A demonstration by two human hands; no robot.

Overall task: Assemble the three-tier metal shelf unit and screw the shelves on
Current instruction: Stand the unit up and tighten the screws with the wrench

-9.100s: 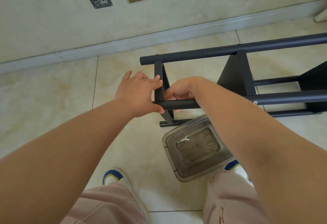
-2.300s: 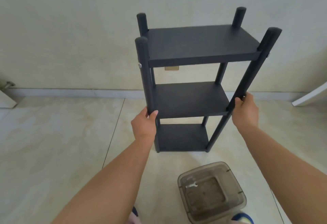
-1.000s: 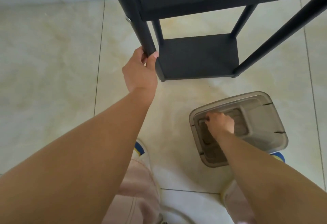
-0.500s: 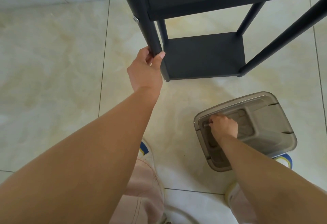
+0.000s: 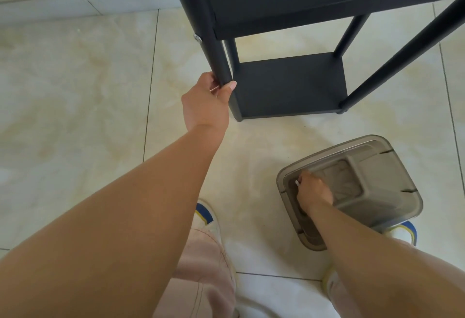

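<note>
no legible text, labels, brands, numbers or signs anywhere

shelf unit [image 5: 289, 83] top cropped, right hand [image 5: 313, 192] item unclear

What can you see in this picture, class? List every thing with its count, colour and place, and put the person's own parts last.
Black metal shelf unit: one, black, standing upright on the floor at top centre.
Silver screw head: one, silver, on the shelf unit's near-left post.
Translucent grey plastic box: one, grey, on the floor at lower right.
Small white tool: one, white, inside the box at the right hand's fingertips; its kind cannot be told.
Beige tiled floor: one, beige, under everything.
White shoes with blue and yellow trim: two, by the box and at bottom centre.
Left hand: one, grip round the near-left post.
Right hand: one, reaching into the box.
</note>
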